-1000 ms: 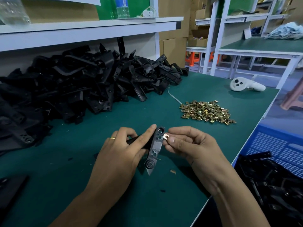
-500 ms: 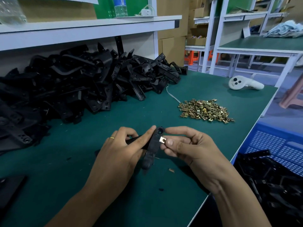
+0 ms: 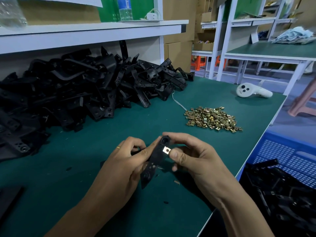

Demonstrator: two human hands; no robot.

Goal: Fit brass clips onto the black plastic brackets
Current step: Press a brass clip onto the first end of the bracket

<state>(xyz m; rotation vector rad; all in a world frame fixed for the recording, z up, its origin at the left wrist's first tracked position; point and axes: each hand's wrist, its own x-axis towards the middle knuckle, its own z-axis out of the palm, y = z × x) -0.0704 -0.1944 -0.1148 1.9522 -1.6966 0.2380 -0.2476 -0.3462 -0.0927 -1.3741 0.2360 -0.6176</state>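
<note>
Nearest the camera, both forearms reach in over the green felt-like bench top [image 3: 196, 103], and the two hands meet just above it. The left hand [image 3: 119, 170] (a thin gold ring on one finger) curls its fingers and thumb round the lower half of a black plastic bracket [image 3: 154, 161], a flat, matte, elongated strip with moulded round holes and a pointed lower end. Its long axis runs tilted, from the point low and toward the person up to a round socket at the far upper end, leaning slightly right. The right hand [image 3: 193, 156] grips the bracket's upper part: the forefinger arches over the top socket while the thumb presses a small square brass clip [image 3: 166, 150], shiny with a hole in its centre, against the bracket's right edge just below that socket. The other right fingers are curled underneath.

To the right, beside the bench edge, a blue perforated plastic crate [image 3: 280, 151] holds more black parts.

Farther out on the right lies a loose heap of brass clips [image 3: 212, 119], small glinting folded squares. On the left a big tangled pile of black brackets [image 3: 77, 93] spreads back to the wall under a white shelf [image 3: 95, 31]. Beyond the clips rests a white handheld controller [image 3: 253, 91] (smooth, rounded plastic), near the bench's far corner.
</note>
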